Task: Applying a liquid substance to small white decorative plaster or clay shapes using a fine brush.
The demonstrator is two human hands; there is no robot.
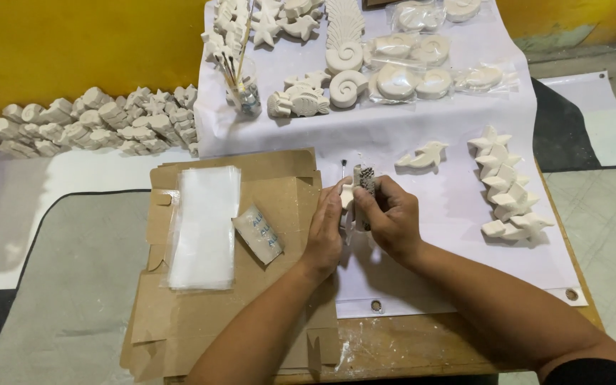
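Both forearms reach in from the bottom edge, meeting over the white sheet (pixel 458 235) that covers the worktop (pixel 422 349). Far left, rows of pale plaster pieces (pixel 94 125) lie stacked along the yellow wall, apparently parked out of the way. Flattened cardboard (pixel 201 321) carries a pile of clear bags (pixel 203 227) and a folded scrap of sandpaper (pixel 259 235), both within easy reach. The left hand (pixel 324 232) is clenched round a small white figure (pixel 348 194), steadying it at mid-sheet. The right hand (pixel 392 217) has its grip pinched on a patterned strip (pixel 365 180) pressed against that figure, seemingly to rub or wrap it. Beyond stands a jar of brushes (pixel 245 89). To the right lie a dolphin shape (pixel 422 155) and a column of star pieces (pixel 502 182), spaced apart, perhaps so each stays unchipped.
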